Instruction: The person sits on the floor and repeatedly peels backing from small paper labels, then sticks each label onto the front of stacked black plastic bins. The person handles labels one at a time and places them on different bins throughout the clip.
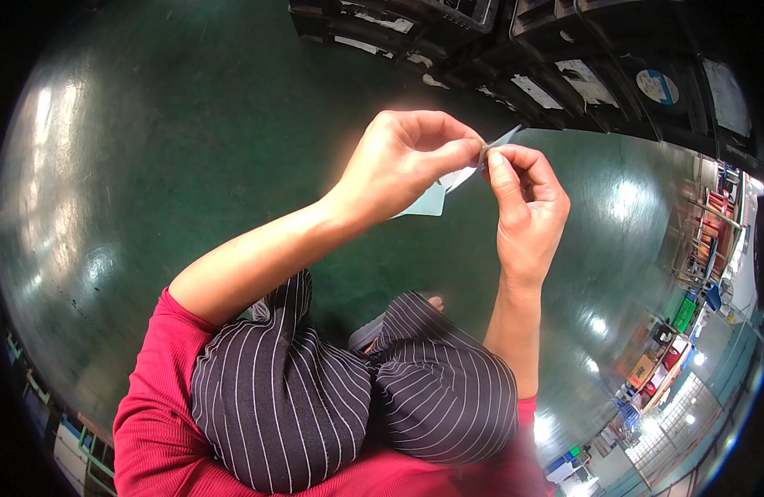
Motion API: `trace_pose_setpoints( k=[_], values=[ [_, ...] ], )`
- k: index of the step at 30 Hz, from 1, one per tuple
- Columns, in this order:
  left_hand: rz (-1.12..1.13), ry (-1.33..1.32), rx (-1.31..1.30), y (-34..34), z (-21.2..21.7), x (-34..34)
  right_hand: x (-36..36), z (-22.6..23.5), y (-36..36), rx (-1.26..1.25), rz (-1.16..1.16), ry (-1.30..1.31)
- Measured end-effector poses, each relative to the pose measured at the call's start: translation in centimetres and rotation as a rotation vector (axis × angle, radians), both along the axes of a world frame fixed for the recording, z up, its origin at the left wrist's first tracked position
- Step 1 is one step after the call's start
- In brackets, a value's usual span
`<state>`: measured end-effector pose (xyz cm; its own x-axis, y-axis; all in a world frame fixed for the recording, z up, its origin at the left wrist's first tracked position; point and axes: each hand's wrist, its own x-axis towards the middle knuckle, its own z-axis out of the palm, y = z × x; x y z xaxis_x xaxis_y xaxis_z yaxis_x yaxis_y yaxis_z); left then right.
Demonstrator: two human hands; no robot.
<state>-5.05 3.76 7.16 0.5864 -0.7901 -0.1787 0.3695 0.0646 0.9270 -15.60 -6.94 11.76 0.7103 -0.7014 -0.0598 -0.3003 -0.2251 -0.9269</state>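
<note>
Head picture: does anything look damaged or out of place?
Yes, perhaps: some white labels on the black crates, upper right, look ragged, possibly torn. The pale sheets pinched by left hand and right hand show no clear damage.

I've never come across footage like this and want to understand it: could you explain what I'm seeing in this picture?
There is no machine at work here: a person is using two bare hands. The picture comes from a wide fisheye camera on their head, looking down, so straight edges bend near the rim, and picture left is the person's left. Near the bottom are their striped trousers and red sleeves. The left hand and right hand meet at the fingertips, pinching a small pale sheet; whether it is one piece or several, I cannot tell. Beneath is a shiny green floor, with black crates bearing pale labels toward the upper right.
</note>
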Motion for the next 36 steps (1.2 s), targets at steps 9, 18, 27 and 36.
trace_pose_setpoints(
  k=[9,18,27,36],
  values=[
    [-0.004,0.051,-0.060,0.0,0.2,-0.2,-0.2,-0.4,-0.3,-0.005,-0.022,-0.005],
    [-0.002,-0.010,-0.029,-0.1,0.1,-0.3,-0.2,0.2,0.0,-0.049,0.007,0.010],
    [0.028,-0.049,0.018,-0.1,-0.4,-0.5,-0.2,0.0,0.2,-0.116,0.045,0.037],
    [0.079,-0.273,0.018,0.0,-0.4,-0.9,-0.4,0.0,0.2,-0.116,0.026,0.051]
  ],
)
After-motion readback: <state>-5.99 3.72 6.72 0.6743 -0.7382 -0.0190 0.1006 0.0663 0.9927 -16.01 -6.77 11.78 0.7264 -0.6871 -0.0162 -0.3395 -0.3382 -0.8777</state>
